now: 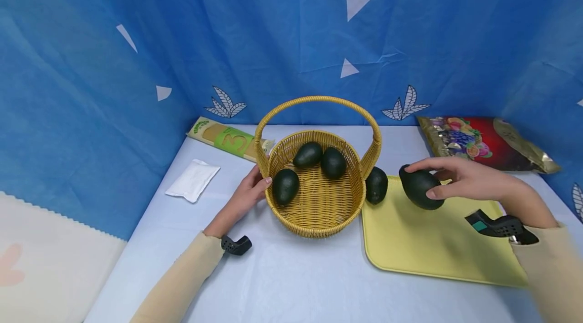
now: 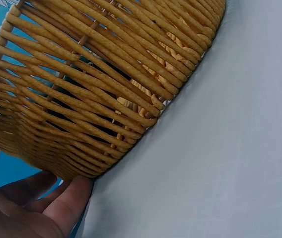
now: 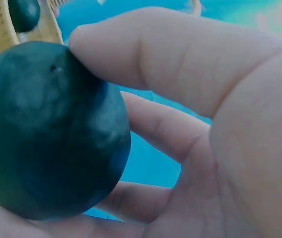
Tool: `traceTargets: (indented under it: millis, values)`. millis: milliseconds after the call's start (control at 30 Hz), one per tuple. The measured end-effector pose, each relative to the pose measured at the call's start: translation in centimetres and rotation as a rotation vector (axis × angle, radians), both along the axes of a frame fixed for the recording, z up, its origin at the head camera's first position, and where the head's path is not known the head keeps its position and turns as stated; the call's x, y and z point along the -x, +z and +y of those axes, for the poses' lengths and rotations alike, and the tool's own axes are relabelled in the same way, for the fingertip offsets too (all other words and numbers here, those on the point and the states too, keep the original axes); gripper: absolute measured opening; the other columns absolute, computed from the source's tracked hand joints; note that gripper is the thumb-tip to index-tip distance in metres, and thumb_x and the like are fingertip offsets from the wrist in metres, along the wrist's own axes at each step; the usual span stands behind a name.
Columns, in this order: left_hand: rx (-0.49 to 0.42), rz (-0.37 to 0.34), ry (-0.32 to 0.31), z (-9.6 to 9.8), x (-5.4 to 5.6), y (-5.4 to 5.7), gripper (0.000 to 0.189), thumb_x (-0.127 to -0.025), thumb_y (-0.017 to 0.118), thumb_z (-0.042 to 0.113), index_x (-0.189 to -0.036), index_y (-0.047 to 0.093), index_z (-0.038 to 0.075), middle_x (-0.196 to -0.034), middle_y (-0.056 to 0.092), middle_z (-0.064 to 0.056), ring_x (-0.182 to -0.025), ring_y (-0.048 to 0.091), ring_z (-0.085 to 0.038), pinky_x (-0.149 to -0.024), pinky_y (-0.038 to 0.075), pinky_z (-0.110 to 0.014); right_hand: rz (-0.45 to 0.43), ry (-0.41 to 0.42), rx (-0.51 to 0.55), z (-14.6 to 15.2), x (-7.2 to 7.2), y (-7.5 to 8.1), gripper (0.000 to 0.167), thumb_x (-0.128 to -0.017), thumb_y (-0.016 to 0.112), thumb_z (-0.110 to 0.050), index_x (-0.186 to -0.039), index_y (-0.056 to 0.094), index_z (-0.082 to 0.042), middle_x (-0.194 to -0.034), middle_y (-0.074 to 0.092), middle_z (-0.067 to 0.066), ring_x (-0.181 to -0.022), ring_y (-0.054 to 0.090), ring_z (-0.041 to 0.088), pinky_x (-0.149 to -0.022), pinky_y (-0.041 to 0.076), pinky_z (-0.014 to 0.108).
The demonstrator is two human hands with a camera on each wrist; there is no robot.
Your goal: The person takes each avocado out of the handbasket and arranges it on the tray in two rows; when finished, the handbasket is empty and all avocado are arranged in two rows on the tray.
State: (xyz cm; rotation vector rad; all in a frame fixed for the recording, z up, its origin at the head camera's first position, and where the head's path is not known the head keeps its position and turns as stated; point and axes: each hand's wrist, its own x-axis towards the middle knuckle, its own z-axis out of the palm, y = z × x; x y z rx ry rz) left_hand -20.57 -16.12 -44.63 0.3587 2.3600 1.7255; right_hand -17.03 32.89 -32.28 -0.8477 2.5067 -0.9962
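Note:
A yellow wicker basket [image 1: 314, 229] with a tall arched handle stands mid-table, three dark green avocados [image 1: 334, 163] inside it. My left hand [image 1: 249, 191] holds the basket's left side, thumb at the rim by the handle's foot; in the left wrist view its fingers [image 2: 71, 206] lie against the woven wall. My right hand [image 1: 469, 178] grips another avocado [image 1: 420, 189] between thumb and fingers, held over a yellow tray [image 1: 410, 257]. That avocado [image 3: 51, 134] fills much of the right wrist view. One more avocado [image 1: 376, 186] lies at the tray's left end, right beside the basket.
Behind the tray lies a red and gold bag [image 1: 487, 143] with fruit pictures. A green and yellow noodle packet [image 1: 227, 138] lies back left, with a small white packet [image 1: 193, 180] in front of it. A blue curtain [image 1: 291, 34] hangs along the back.

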Motion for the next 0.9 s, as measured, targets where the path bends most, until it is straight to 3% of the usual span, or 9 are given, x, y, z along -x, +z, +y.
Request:
traceTargets:
  millis: [100,300,600,667,733,833,900]
  values:
    - [0.0,-0.001,0.002,0.0,0.0,0.0,0.068,-0.106,0.051,0.028,-0.165,0.018,0.023,-0.161,0.037,-0.024,-0.144,0.045,-0.04,-0.101,0.057,-0.046,-0.002,-0.075,-0.005,1.8,0.1,-0.6,0.05,-0.093,0.068,-0.005,-0.141,0.058,-0.013,-0.13,0.053,-0.035,-0.112,0.055,-0.012,-0.077,0.06,0.026]
    - [-0.019,0.01,-0.003,0.0,0.1,0.0,0.068,-0.106,0.051,0.026,-0.165,0.018,0.019,-0.161,0.036,-0.026,-0.143,0.046,-0.042,-0.098,0.059,-0.044,-0.084,-0.192,0.01,5.1,0.3,-1.7,0.049,-0.096,0.062,-0.002,-0.143,0.055,-0.017,-0.125,0.052,-0.035,-0.102,0.064,-0.004,-0.072,0.062,0.029]
    - [-0.014,0.018,-0.007,-0.1,0.1,0.0,0.068,-0.106,0.051,0.027,-0.165,0.018,0.02,-0.162,0.035,-0.024,-0.145,0.043,-0.041,-0.099,0.058,-0.044,-0.102,-0.337,-0.049,8.3,0.2,-2.8,0.048,-0.099,0.062,-0.007,-0.138,0.055,-0.034,-0.112,0.054,-0.037,-0.086,0.069,0.004,-0.066,0.062,0.031]
    - [-0.012,0.019,-0.007,-0.1,0.1,-0.1,0.068,-0.106,0.051,0.026,-0.165,0.018,0.02,-0.162,0.036,-0.024,-0.146,0.043,-0.041,-0.099,0.058,-0.044,-0.125,-0.364,-0.066,8.8,0.2,-3.2,0.047,-0.099,0.063,-0.01,-0.137,0.055,-0.036,-0.12,0.061,-0.02,-0.086,0.07,0.005,-0.068,0.064,0.034]
    - [-0.009,0.016,-0.005,0.0,0.1,-0.1,0.068,-0.106,0.052,0.026,-0.165,0.018,0.02,-0.162,0.036,-0.024,-0.146,0.043,-0.04,-0.1,0.058,-0.044,-0.148,-0.38,-0.089,9.3,0.2,-3.6,0.046,-0.1,0.063,-0.014,-0.137,0.053,-0.038,-0.133,0.061,0.005,-0.087,0.07,0.006,-0.069,0.065,0.036]
    - [-0.01,0.006,0.001,0.0,0.2,-0.1,0.069,-0.106,0.052,0.027,-0.165,0.018,0.021,-0.162,0.036,-0.023,-0.146,0.043,-0.04,-0.1,0.058,-0.045,-0.165,-0.401,-0.13,10.0,0.2,-4.2,0.046,-0.1,0.063,-0.019,-0.134,0.05,-0.047,-0.143,0.04,0.04,-0.088,0.067,0.002,-0.07,0.064,0.037]
    - [-0.01,-0.001,0.004,0.1,0.2,-0.1,0.069,-0.105,0.053,0.028,-0.165,0.018,0.022,-0.162,0.037,-0.023,-0.146,0.043,-0.039,-0.101,0.057,-0.044,-0.177,-0.407,-0.153,10.4,0.2,-4.6,0.048,-0.101,0.062,-0.02,-0.13,0.047,-0.054,-0.145,0.032,0.045,-0.087,0.064,0.002,-0.068,0.063,0.035]
